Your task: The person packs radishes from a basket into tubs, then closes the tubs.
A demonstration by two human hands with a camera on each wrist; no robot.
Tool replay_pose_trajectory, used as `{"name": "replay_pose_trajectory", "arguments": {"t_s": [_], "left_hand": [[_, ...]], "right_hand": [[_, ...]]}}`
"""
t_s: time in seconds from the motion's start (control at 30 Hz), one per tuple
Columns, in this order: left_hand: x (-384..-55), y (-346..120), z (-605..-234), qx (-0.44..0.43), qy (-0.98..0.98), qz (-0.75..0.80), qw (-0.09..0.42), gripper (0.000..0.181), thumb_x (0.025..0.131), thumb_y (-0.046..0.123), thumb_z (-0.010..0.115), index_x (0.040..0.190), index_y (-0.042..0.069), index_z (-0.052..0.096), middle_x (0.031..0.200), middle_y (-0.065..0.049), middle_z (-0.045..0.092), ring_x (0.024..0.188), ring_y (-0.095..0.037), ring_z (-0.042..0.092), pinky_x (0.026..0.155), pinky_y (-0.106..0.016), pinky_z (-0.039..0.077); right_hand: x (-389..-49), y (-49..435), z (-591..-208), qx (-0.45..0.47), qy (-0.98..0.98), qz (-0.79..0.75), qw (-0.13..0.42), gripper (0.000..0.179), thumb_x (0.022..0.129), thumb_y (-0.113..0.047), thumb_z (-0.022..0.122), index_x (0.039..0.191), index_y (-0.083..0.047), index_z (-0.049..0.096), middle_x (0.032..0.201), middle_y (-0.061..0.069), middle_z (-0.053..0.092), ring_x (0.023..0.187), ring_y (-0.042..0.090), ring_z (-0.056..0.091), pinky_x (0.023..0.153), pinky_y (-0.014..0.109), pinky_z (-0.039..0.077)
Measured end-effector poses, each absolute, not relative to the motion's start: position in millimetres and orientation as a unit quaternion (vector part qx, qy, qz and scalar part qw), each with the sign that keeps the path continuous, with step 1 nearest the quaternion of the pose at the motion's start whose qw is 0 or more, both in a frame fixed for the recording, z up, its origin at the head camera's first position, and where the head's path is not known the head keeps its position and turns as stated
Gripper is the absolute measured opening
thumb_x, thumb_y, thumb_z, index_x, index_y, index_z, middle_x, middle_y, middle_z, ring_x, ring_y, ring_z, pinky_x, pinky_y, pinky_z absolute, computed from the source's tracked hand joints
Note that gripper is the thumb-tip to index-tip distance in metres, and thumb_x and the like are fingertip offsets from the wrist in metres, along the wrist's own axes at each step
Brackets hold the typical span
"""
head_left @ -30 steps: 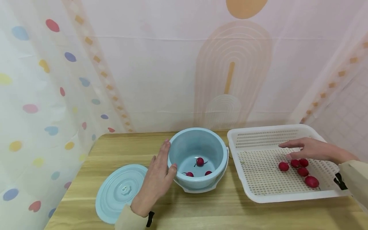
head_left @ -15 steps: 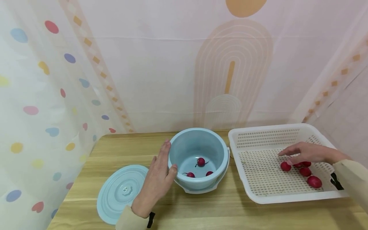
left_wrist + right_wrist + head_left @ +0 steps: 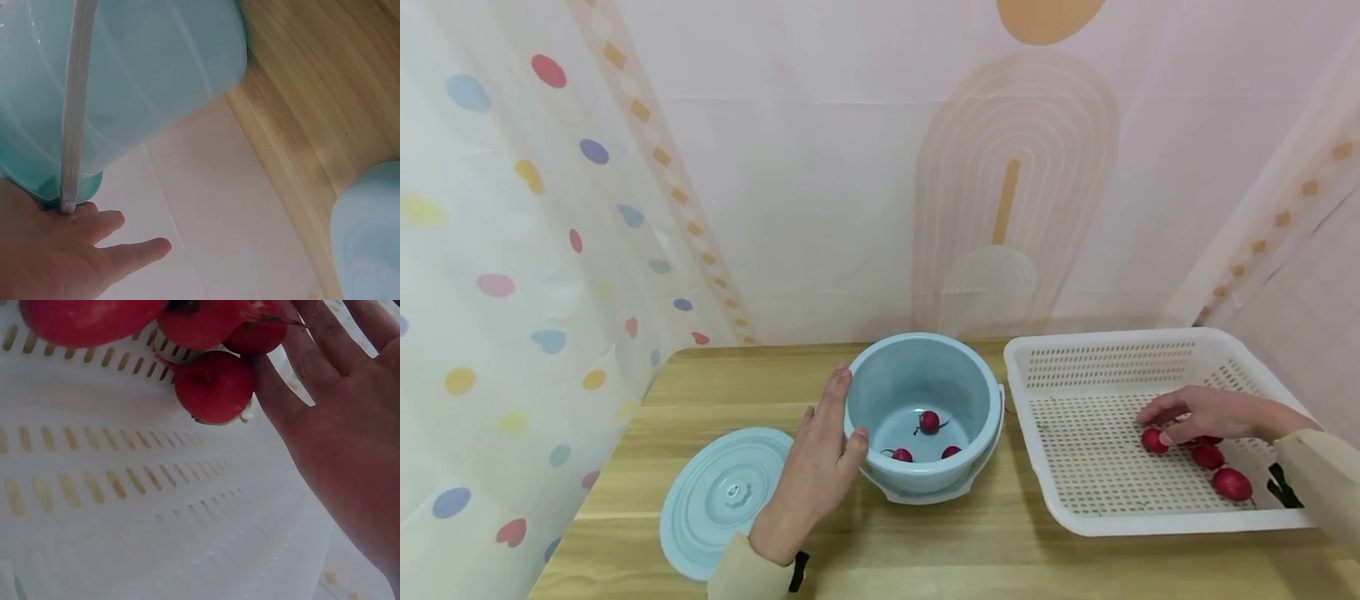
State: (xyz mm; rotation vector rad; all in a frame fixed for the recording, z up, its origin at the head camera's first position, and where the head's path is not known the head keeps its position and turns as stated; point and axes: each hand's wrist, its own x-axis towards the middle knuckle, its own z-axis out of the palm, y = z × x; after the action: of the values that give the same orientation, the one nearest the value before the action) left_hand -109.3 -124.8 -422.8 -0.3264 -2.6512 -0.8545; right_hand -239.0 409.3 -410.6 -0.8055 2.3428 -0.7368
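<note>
My left hand (image 3: 816,467) rests its extended fingers against the left side of a light blue bucket (image 3: 992,417). Inside lie a few red radishes (image 3: 929,422). In the left wrist view, the bucket's pale handle (image 3: 76,112) runs down beside the left hand (image 3: 81,250). Over the white basket (image 3: 1120,523), my right hand (image 3: 1217,412) curls its thumb and fingers about a small radish (image 3: 1154,440), which sits on the basket floor. More radishes (image 3: 1232,484) lie beneath and beside that hand. The right wrist view shows a cluster of radishes (image 3: 215,387) beside the right hand's fingers (image 3: 281,394).
A round light blue lid (image 3: 722,500) lies on the wooden table (image 3: 940,550), left of the bucket and partly behind the left forearm. A patterned curtain (image 3: 820,183) hangs along the table's back edge. The basket's raised walls surround the radishes.
My right hand has lowered into the basket, and its thumb and fingers have closed in about a radish. The left hand has stayed at the bucket. The head view has shifted slightly.
</note>
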Motion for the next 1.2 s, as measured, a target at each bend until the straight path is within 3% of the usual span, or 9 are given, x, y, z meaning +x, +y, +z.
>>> {"name": "replay_pose_trajectory", "arguments": {"t_s": [0.2,0.6,1.03,1.2], "left_hand": [[-109,-124,-425,-0.111,-0.932,-0.302,0.168,0.074,0.099,0.026,0.049,0.165,0.005,0.023,0.171,-0.009,0.024,0.151,-0.034,0.035,0.116,-0.070,0.027],[-106,-121,-426,-0.111,-0.930,-0.303,0.177,0.073,0.099,0.027,0.048,0.164,0.004,0.023,0.171,-0.007,0.023,0.153,-0.032,0.032,0.115,-0.070,0.028],[-106,-120,-426,-0.110,-0.931,-0.297,0.184,0.074,0.098,0.026,0.049,0.164,0.003,0.025,0.171,-0.007,0.024,0.152,-0.031,0.033,0.114,-0.071,0.029],[-106,-121,-426,-0.113,-0.931,-0.294,0.182,0.074,0.098,0.026,0.050,0.164,0.003,0.024,0.171,-0.006,0.023,0.153,-0.031,0.032,0.115,-0.071,0.029]], "right_hand": [[-241,410,-416,-0.318,0.852,-0.297,0.289,0.030,0.095,-0.008,0.069,0.121,0.006,0.067,0.112,0.005,0.070,0.098,-0.001,0.059,0.080,0.022,0.050],[-240,410,-421,-0.303,0.854,-0.291,0.308,0.031,0.094,-0.010,0.070,0.121,0.006,0.068,0.113,0.005,0.068,0.093,-0.001,0.056,0.079,0.022,0.048],[-241,409,-410,-0.336,0.889,-0.234,0.206,0.030,0.095,-0.011,0.071,0.120,0.004,0.071,0.115,0.012,0.073,0.100,-0.003,0.059,0.080,0.021,0.052],[-239,407,-402,-0.350,0.893,-0.236,0.159,0.028,0.094,-0.008,0.071,0.120,0.005,0.071,0.112,-0.001,0.074,0.099,-0.003,0.061,0.078,0.021,0.052]]}}
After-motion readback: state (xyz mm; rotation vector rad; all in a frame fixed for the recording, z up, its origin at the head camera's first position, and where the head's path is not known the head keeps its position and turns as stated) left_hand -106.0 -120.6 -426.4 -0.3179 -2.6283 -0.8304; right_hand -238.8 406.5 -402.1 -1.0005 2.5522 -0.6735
